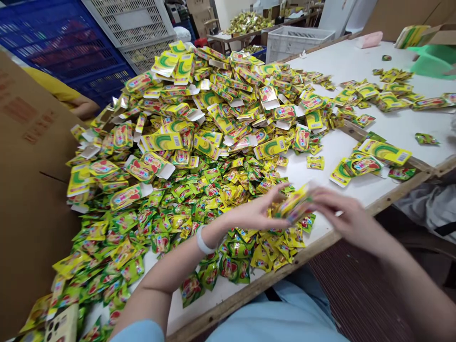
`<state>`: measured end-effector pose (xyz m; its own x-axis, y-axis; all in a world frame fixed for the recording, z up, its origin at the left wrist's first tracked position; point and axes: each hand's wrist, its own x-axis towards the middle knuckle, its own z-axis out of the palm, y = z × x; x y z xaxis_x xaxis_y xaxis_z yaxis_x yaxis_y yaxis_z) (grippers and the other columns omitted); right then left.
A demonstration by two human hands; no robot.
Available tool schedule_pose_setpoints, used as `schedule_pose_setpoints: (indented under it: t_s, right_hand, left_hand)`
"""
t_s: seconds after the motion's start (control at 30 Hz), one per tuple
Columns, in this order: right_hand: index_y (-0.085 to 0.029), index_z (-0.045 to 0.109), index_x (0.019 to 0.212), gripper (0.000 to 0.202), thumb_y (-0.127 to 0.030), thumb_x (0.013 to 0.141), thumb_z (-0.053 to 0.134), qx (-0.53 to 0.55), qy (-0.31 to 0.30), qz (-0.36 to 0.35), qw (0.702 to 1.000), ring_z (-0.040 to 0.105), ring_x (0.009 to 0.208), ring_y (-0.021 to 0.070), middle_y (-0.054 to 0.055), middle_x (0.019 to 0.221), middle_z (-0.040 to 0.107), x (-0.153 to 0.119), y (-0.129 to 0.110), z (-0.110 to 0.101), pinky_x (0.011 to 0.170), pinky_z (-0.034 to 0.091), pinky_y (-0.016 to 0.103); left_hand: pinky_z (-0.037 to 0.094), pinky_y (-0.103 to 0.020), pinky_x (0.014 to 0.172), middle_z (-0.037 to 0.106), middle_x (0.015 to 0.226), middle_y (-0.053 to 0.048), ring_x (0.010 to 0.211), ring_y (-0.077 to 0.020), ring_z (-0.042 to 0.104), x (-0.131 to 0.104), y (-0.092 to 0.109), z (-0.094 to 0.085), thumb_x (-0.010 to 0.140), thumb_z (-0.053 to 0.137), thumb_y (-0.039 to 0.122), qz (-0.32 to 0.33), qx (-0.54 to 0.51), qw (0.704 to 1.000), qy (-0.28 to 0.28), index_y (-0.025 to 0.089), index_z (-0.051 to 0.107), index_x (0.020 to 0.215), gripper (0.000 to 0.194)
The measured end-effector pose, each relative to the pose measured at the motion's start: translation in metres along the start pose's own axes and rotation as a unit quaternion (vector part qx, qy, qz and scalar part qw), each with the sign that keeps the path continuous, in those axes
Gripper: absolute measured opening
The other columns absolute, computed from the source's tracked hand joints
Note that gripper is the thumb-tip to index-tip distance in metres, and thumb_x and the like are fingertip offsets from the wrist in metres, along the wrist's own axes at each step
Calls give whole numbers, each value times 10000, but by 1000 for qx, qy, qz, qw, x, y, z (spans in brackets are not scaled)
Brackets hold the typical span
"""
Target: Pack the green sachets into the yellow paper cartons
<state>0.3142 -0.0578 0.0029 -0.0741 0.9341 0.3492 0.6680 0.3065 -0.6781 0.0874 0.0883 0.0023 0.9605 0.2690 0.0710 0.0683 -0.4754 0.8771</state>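
Near the table's front edge, both my hands are on a small yellow-and-green carton [294,206], blurred by motion. My left hand [261,209], with a white band at the wrist, grips it from the left, thumb above and fingers below. At its right end, where a white flap shows, the fingers of my right hand [342,213] are closed. Whether a candy packet is between those fingers is hidden by the blur. Beneath and left of my hands spread loose green and yellow candy packets [185,199]. Behind them rises a heap of similar cartons [228,104], many with white flaps open.
A cardboard box [32,156] stands at the left, with a phone [62,325] low beside it. More cartons [384,152] lie right. Blue crates [71,47], a white basket [297,42] and a green plastic bag [432,61] are farther back. Another person's arm [83,104] shows behind the box.
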Motion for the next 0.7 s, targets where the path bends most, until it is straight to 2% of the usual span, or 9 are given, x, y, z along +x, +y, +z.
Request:
schedule_pose_setpoints:
  t_s: [0.03, 0.1, 0.17, 0.2, 0.3, 0.43, 0.57, 0.63, 0.7]
  right_hand:
    - [-228, 684, 911, 245, -394, 989, 521, -81, 48, 42, 995, 655, 718, 207, 99, 909, 711, -3, 13, -12, 649, 507, 313]
    - [-205, 683, 1001, 255, -434, 948, 584, -281, 109, 153, 941, 621, 638, 228, 156, 948, 708, -2, 38, -29, 577, 436, 346]
    - [-158, 673, 1085, 311, -421, 942, 587, -411, 123, 224, 875, 626, 664, 258, 205, 1009, 692, 13, 54, -30, 562, 389, 353]
    - [-141, 668, 1111, 320, -400, 950, 572, -429, 114, 226, 867, 640, 723, 276, 213, 1048, 684, 27, 60, -24, 577, 391, 351]
    - [-151, 652, 1179, 313, -337, 936, 583, -340, 44, 137, 930, 623, 983, 295, 172, 1171, 674, 79, 73, 15, 710, 454, 341]
    - [-131, 708, 1024, 189, -214, 876, 624, -213, 7, 114, 970, 597, 1018, 294, 186, 1058, 716, 128, 91, 57, 751, 471, 337]
    - [-142, 702, 938, 251, -266, 976, 486, -135, 64, 134, 980, 662, 814, 243, 144, 840, 720, 119, 84, 63, 665, 500, 327]
    - [-177, 679, 970, 330, -451, 977, 494, 50, 110, 150, 981, 642, 615, 192, 71, 729, 695, 104, 64, 66, 536, 490, 296]
    - [-207, 667, 920, 394, -594, 865, 618, 288, 121, 161, 936, 562, 454, 140, -3, 609, 641, 93, 37, 75, 414, 430, 254]
  left_hand:
    - [483, -429, 1036, 595, 1306, -137, 1205, -251, 585, 6, -7, -11, 908, 617, 281, 12, 73, 996, 42, 219, 415, 1441, 573]
    - [422, -479, 1093, 575, 1344, -142, 1272, -263, 517, 20, -26, -35, 923, 497, 135, -1, 247, 963, 107, 198, 568, 1319, 407]
    - [412, -515, 1084, 590, 1338, -151, 1295, -300, 477, 34, -46, -55, 855, 524, 63, -47, 377, 920, 92, 169, 649, 1232, 411]
    - [420, -519, 1068, 602, 1330, -155, 1292, -317, 472, 39, -55, -61, 832, 560, 67, -66, 415, 904, 75, 159, 681, 1188, 387]
    - [439, -491, 1031, 668, 1252, -146, 1245, -323, 505, 46, -69, -69, 845, 642, 164, -75, 445, 890, 68, 161, 753, 1012, 201]
    - [510, -390, 910, 751, 970, -83, 983, -234, 650, 18, -62, -71, 920, 592, 225, -68, 330, 927, 162, 187, 748, 1017, 187]
    - [568, -316, 666, 713, 776, -35, 683, -186, 680, -18, -49, -67, 944, 560, 439, -123, 51, 950, 283, 150, 713, 1016, 335]
    - [591, -319, 639, 714, 769, -39, 667, -189, 698, -24, -43, -59, 902, 589, 539, -139, -79, 940, 301, 137, 693, 988, 423]
    - [611, -333, 666, 733, 794, -49, 706, -201, 722, -23, -37, -48, 868, 613, 589, -141, -149, 933, 295, 140, 683, 993, 471]
